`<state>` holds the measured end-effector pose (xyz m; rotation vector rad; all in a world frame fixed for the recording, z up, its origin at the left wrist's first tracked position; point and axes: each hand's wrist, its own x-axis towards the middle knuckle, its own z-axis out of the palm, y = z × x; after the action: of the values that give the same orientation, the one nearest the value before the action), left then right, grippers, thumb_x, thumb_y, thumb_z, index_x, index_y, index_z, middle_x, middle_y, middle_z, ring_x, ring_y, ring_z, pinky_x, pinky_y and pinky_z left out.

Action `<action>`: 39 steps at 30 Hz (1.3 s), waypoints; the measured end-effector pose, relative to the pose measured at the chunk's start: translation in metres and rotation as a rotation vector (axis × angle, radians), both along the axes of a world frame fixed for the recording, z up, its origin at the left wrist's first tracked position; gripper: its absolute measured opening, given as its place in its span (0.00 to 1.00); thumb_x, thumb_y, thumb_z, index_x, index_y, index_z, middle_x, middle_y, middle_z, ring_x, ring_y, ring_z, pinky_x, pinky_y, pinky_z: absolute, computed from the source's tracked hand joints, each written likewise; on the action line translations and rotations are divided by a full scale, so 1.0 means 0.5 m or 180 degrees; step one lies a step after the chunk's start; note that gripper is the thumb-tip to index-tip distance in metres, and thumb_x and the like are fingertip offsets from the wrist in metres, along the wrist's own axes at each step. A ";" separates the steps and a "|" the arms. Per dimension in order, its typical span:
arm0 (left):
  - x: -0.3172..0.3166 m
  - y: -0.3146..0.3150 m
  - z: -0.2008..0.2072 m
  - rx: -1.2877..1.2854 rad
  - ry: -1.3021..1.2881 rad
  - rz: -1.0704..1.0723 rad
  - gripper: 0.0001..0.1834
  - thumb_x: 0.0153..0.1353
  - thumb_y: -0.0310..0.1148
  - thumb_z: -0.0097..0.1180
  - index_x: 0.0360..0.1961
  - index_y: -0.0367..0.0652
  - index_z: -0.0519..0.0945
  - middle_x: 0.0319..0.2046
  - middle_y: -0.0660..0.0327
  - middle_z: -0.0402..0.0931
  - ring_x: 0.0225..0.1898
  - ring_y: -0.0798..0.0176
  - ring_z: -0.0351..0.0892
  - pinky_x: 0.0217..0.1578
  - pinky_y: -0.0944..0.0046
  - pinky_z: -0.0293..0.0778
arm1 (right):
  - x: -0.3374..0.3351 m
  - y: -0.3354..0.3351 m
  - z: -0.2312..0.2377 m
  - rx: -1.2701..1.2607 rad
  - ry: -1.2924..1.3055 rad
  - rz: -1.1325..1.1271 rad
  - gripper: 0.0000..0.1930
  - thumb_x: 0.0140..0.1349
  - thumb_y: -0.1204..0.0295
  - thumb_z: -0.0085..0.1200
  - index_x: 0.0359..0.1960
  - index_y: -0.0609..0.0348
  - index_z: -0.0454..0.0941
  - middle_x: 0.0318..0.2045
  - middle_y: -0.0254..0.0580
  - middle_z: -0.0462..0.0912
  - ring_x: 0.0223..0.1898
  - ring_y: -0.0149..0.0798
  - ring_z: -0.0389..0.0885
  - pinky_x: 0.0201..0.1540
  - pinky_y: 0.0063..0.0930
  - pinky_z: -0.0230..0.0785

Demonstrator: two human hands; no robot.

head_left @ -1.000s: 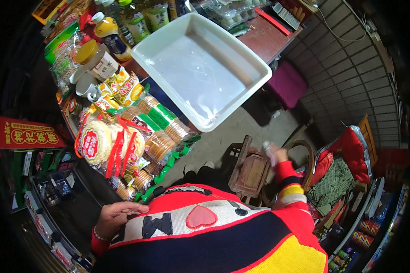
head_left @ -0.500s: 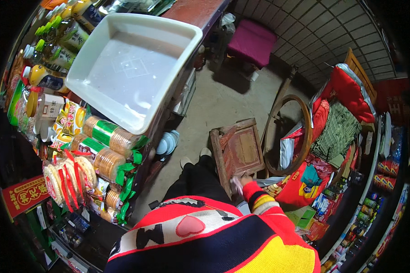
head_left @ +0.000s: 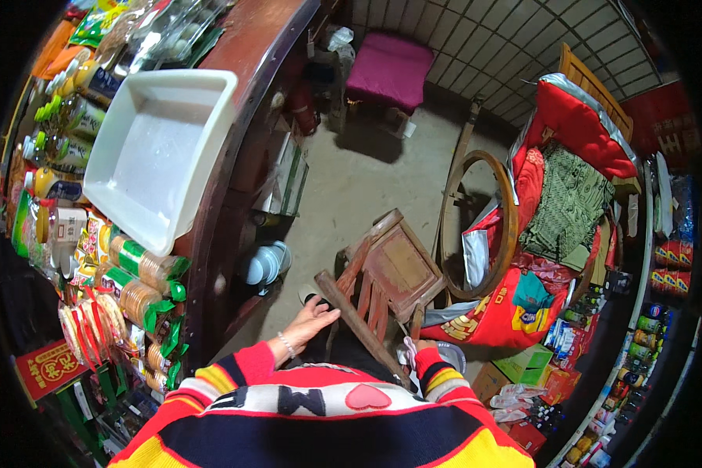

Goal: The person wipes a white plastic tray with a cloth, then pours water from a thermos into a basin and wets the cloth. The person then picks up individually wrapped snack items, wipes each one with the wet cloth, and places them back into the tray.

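The low wooden chair sits on the floor right in front of us, its slatted back and top rail nearest our body and its seat facing up; we cannot see all its legs. Our left hand is just beside the chair's rail, fingers well parted and holding nothing; whether the fingertips touch the wood we cannot tell. Our right hand is low at the chair's near right side, fingers curled around a pale pinkish cloth; we cannot tell if they press on the frame too. We judge that steadying the chair well calls for wrapping the left fingers fully around the rail, thumb opposite, rather than resting fingertips on it. On the right, we do best to keep the cloth bunched so that no loose end snags the chair. Even pressure from both sides should stop it twisting. The wooden hoop and red bag lie close to the chair's right, so any sideways push that way could knock them; left of the chair there is more room before the bench.
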<state>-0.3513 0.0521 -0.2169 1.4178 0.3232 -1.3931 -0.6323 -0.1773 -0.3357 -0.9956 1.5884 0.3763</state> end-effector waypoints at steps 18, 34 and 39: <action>-0.110 -0.064 -0.161 0.0298 0.0552 0.2160 0.32 0.55 0.27 0.67 0.61 0.44 0.69 0.46 0.57 0.78 0.40 0.58 0.79 0.39 0.55 0.78 | -0.260 -0.038 -0.141 0.0169 0.0425 -0.0471 0.12 0.62 0.66 0.58 0.32 0.66 0.79 0.24 0.45 0.82 0.20 0.37 0.77 0.20 0.32 0.65; 0.131 -0.173 -0.105 -0.0227 -0.0733 0.1063 0.32 0.46 0.23 0.60 0.56 0.32 0.68 0.46 0.50 0.78 0.46 0.53 0.81 0.49 0.56 0.74 | -0.083 0.082 -0.145 0.0442 -0.0362 -0.0657 0.11 0.66 0.66 0.53 0.38 0.62 0.80 0.22 0.40 0.80 0.16 0.31 0.70 0.16 0.28 0.58; 0.293 -0.290 -0.100 -0.0739 -0.1056 0.0633 0.28 0.44 0.23 0.60 0.51 0.30 0.73 0.41 0.52 0.79 0.42 0.57 0.82 0.46 0.59 0.76 | 0.078 0.083 -0.193 0.0665 -0.0920 -0.0976 0.11 0.67 0.65 0.52 0.40 0.61 0.80 0.22 0.39 0.80 0.14 0.30 0.68 0.15 0.27 0.56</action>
<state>-0.2047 -0.0929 -0.2669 1.3554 0.0803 -0.9806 -0.5933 -0.1360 -0.4324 -0.6039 1.3787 0.1722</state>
